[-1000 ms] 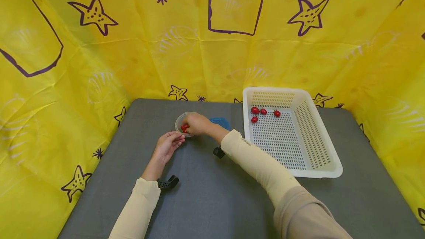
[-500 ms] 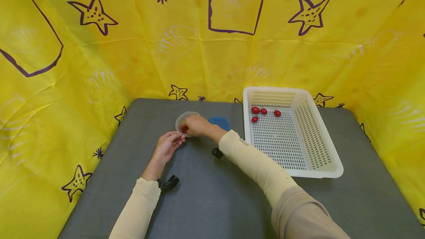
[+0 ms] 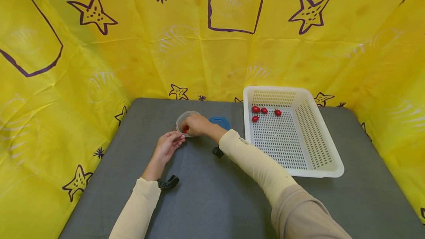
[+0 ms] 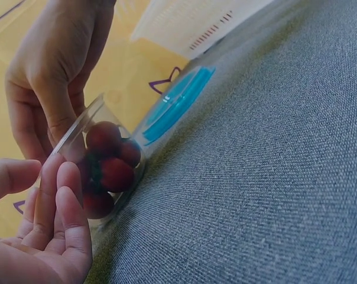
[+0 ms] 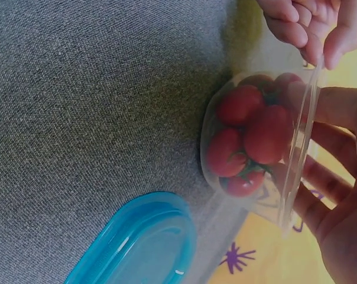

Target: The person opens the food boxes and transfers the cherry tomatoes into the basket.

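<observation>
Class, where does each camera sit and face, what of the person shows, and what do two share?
Head: worn there, facing forward and down over the grey fabric tabletop; left hand, right hand, cream fabric sleeves show.
Left wrist: worn there, facing the clear round plastic tub; both hands show.
Right wrist: worn there, facing the tub; both hands show.
Shared by wrist views: round red tomatoes, blue plastic lid.

Lit brightly and evenly in the head view, warm off the yellow starfish-print cloth (image 3: 212, 62), shaded on the gray tabletop (image 3: 206, 191) below the right sleeve (image 3: 259, 161). Stretched toward the edges. Dimmer and duller in both wrist views; dark over the cherry tomatoes (image 4: 117, 174) in the left, glinting off the blue lid (image 5: 137, 245) in the right.
</observation>
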A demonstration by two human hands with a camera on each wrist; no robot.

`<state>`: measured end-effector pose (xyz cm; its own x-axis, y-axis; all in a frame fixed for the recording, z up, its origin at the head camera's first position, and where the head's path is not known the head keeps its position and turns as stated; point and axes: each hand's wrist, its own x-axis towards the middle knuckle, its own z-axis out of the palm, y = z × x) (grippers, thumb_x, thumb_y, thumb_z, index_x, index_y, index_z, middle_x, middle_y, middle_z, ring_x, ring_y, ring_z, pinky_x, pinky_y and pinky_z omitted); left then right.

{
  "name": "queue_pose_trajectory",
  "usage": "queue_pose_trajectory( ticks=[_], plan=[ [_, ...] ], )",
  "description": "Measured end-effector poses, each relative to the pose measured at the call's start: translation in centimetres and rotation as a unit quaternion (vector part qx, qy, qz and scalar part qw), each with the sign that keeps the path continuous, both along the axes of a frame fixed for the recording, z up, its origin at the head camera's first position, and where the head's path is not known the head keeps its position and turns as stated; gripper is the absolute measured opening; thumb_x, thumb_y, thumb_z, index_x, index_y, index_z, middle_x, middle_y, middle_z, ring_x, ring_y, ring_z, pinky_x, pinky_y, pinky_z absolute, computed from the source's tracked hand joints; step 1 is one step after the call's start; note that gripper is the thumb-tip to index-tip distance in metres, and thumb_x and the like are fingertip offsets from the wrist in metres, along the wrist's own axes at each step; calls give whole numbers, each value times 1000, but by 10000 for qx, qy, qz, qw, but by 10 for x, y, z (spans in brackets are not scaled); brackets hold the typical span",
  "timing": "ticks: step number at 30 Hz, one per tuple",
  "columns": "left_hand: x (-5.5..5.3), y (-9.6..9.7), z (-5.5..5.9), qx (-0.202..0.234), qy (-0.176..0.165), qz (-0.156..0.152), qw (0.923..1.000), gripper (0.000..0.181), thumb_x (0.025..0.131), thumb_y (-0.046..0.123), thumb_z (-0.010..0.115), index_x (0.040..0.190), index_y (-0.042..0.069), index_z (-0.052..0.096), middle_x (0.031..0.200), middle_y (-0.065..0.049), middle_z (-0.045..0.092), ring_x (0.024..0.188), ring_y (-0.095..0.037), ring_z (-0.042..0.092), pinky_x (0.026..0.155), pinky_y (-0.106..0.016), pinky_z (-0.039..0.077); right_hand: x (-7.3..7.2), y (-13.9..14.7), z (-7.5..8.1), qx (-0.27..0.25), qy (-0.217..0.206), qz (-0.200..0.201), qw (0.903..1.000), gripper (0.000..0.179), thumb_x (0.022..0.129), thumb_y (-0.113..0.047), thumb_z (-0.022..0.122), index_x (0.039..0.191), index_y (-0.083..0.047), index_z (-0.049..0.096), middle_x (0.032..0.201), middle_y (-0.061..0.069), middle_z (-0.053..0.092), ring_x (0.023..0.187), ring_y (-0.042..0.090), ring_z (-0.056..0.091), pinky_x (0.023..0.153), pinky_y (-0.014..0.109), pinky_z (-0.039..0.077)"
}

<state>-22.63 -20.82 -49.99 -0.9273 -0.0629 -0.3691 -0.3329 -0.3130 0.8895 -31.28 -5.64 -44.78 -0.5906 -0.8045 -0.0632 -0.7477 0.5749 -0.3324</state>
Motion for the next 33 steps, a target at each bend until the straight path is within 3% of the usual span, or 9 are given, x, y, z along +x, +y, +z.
queue_pose_trajectory(
  ticks=[17,22,33],
  plan=[
    [0,1,2,69,58,-17,10000,15,100,7,50,89,13,58,73,6,70,70,-6,68,69,-18,52,0,0,7,-46,147,160,9998,14,88,-8,65,95,-14,75,91,0,70,83,16,58,77,27,49],
    [0,1,1,70,33,8,10000,15,100,7,50,89,13,58,73,6,70,69,-6,68,69,-17,52,2,5,18,-103,18,122,9999,16,88,-7,65,102,-9,74,96,5,70,88,19,59,82,30,50],
    [0,2,0,-5,-18,-42,10000,9,101,8,49,95,8,55,73,7,71,70,-6,68,70,-17,53,-2,41,48,-308,286,-56,9991,22,92,-12,66,112,-4,70,106,11,66,96,23,59,88,34,51]
  ],
)
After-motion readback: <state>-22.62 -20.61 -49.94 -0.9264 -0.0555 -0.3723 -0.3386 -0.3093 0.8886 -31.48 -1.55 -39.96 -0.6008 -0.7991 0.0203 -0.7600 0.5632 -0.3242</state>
